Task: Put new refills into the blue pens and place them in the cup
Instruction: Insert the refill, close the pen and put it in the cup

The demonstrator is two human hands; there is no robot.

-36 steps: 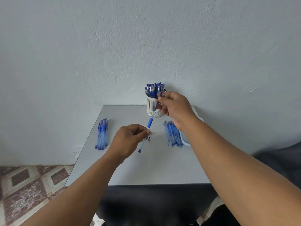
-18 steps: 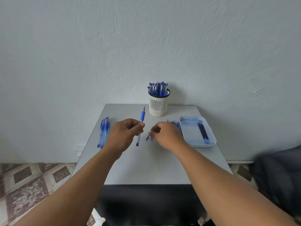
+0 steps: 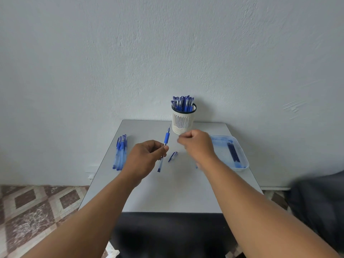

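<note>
My left hand [image 3: 147, 157] pinches an uncapped blue pen [image 3: 166, 139] by its clear barrel, tip pointing away toward the cup. The pen's cap [image 3: 173, 156] lies on the grey table [image 3: 167, 192] just right of it. My right hand [image 3: 197, 146] hovers blurred over the table in front of the cup, fingers curled, with nothing showing in them. The white slotted cup [image 3: 183, 123] stands at the back edge, full of several capped blue pens [image 3: 183, 103].
A row of several blue pens [image 3: 121, 151] lies at the table's left side. A pale blue tray [image 3: 242, 167] at the right holds three dark refills [image 3: 233, 151]. A blue trace [image 3: 196, 166] peeks out under my right wrist. A wall stands close behind; patterned floor lies lower left.
My right hand let go of the pen's top, dipped to the table near the cap, then rose again with curled fingers. The left hand turned the pen upright and keeps holding it.
</note>
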